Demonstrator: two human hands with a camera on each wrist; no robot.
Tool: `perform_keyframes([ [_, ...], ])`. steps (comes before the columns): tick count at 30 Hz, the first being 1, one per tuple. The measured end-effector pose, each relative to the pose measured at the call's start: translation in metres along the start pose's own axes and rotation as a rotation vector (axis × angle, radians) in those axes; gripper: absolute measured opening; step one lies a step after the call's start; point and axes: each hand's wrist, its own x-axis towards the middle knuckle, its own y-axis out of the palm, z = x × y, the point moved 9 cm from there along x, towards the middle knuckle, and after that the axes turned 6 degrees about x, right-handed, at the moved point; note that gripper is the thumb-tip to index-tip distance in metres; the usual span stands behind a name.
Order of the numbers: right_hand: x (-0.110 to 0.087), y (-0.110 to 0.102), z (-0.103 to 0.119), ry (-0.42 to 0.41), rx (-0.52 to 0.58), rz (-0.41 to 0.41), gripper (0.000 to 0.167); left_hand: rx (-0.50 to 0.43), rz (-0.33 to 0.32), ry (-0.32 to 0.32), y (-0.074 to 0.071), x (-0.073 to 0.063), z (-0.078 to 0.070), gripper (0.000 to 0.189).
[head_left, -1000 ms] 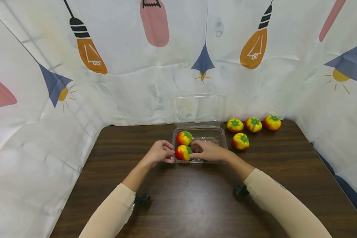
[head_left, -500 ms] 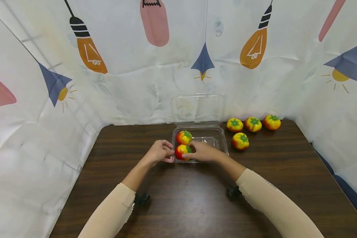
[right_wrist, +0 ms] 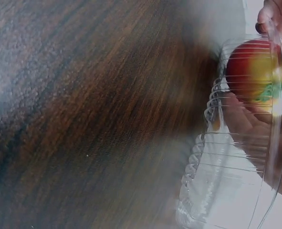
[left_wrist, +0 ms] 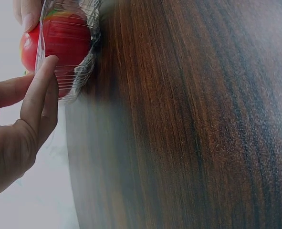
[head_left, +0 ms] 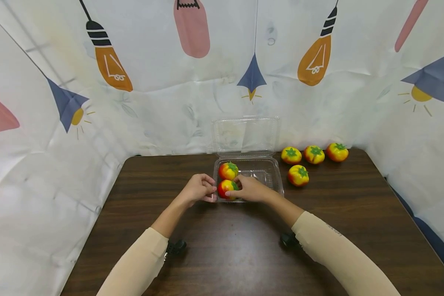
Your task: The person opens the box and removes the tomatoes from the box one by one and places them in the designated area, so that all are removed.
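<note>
A clear plastic clamshell box (head_left: 262, 169) stands at the table's far edge, its lid (head_left: 246, 137) raised behind it. Along its left side sit two red-and-yellow fruits with green leafy tops, a back fruit (head_left: 225, 172) and a front fruit (head_left: 223, 189). My left hand (head_left: 197, 190) pinches the box's left rim; in the left wrist view the fingers (left_wrist: 36, 100) lie along the outside wall. Inside the box, my right hand (head_left: 252, 189) holds the front fruit, thumb toward me and fingers behind. Through the clear wall, the right wrist view shows its fingers beneath the fruit (right_wrist: 253, 71).
Right of the box, several more such fruits lie on the dark wooden table (head_left: 229, 246): a near one (head_left: 298, 176) and a back row ending at the far right fruit (head_left: 336, 152). A printed white cloth (head_left: 163, 115) hangs behind.
My right hand has moved left, closing round the front fruit, which has shifted slightly left. My left hand stays at the box's left rim.
</note>
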Motion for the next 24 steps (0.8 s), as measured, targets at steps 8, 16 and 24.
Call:
perform_keyframes([
  [8,-0.0004,0.0002,-0.0016,0.013,0.015,0.019,0.061,0.002,0.0,0.0,-0.0016,-0.0021,-0.0004,0.029],
  [16,-0.0027,-0.0013,-0.0001,0.025,0.032,0.03,0.06,0.005,-0.009,-0.002,-0.0009,-0.0011,0.001,0.029],
  [24,-0.0014,-0.0048,0.0003,0.013,0.033,0.027,0.059,0.011,-0.018,-0.001,-0.0018,-0.0008,0.0009,0.028],
])
